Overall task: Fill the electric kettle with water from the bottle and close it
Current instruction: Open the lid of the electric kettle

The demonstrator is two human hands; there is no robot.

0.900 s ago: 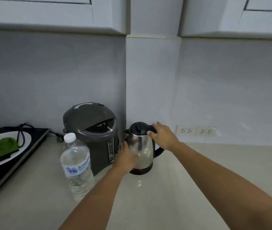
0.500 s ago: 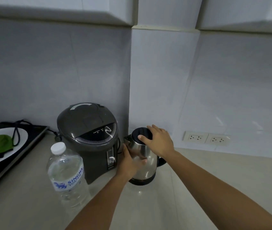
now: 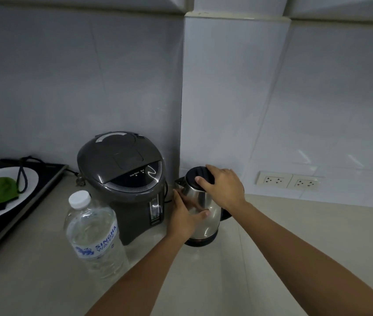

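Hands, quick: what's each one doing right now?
Left hand: wrapped around the steel kettle body, steadying it.
Right hand: gripping the kettle's black lid, which is not yet open.

Both bare forearms reach from the near edge toward the far middle. The left hand (image 3: 184,218) is cupped, thumb stretched to the right and palm turned right. The right hand (image 3: 225,187) sits farther and higher, palm down, fingers (image 3: 201,180) curled leftward.

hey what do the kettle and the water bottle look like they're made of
Kettle: likely polished stainless steel, mirror reflections on its body; its lid looks matte black plastic. Bottle: clear thin plastic, see-through with ribbed walls, white cap.
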